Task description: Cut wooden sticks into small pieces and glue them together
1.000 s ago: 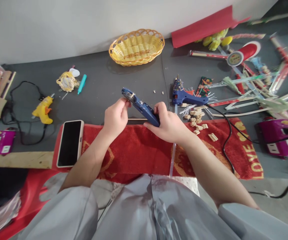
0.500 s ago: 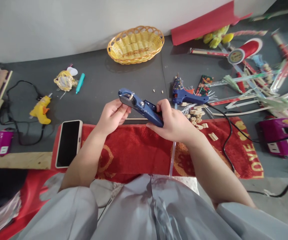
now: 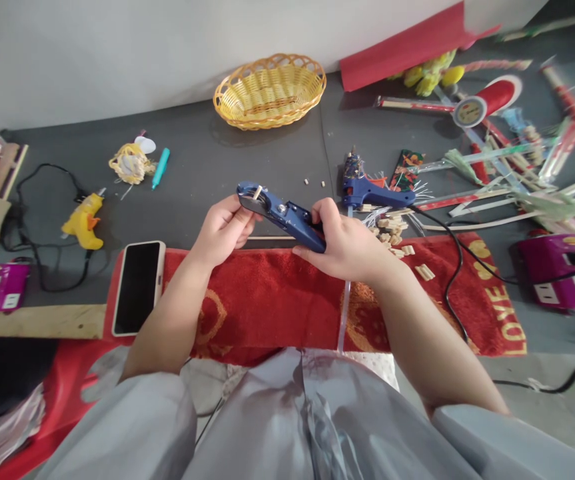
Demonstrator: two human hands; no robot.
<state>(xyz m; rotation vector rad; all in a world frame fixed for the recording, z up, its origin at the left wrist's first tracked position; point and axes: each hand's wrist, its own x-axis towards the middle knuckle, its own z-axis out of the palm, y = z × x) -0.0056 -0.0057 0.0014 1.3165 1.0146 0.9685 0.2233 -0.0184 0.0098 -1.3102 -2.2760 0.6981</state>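
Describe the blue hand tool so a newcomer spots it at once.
On the grey table, find the red towel. Above its far edge, the right hand grips the blue hand tool. Unlike the blue glue gun lying nearby, it is held and shows no cord.

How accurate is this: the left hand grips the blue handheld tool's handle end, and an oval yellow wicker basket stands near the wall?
Wrong hand: in the head view, the right hand grips the handle end of the blue handheld tool. The rest stands.
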